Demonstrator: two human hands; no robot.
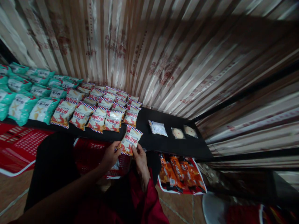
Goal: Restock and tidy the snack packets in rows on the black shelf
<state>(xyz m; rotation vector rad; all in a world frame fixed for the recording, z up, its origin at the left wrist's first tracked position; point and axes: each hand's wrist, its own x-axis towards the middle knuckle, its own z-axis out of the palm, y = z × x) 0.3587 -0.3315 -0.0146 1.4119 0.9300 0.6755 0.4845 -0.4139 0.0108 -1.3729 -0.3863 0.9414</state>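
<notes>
Between both hands I hold a snack bag (130,140) with striped edges and red lettering, just over the front edge of a black shelf (144,137). My left hand (111,155) pinches its lower left corner. Closed on its lower right side is my right hand (140,160), thumb on the front. Behind and left of it, rows of matching snack bags (98,118) stand on the shelf. Farther left are rows of teal snack bags (44,109). To the right, a small white packet (158,128) and two clear-wrapped round crackers (177,133) lie flat.
Below the shelf are a red basket (16,166) at left, another red basket (86,155) between my knees, and one holding orange snack bags (178,171) at right. A pale round basin (213,208) sits on the floor. Pleated printed sheeting (163,62) hangs behind.
</notes>
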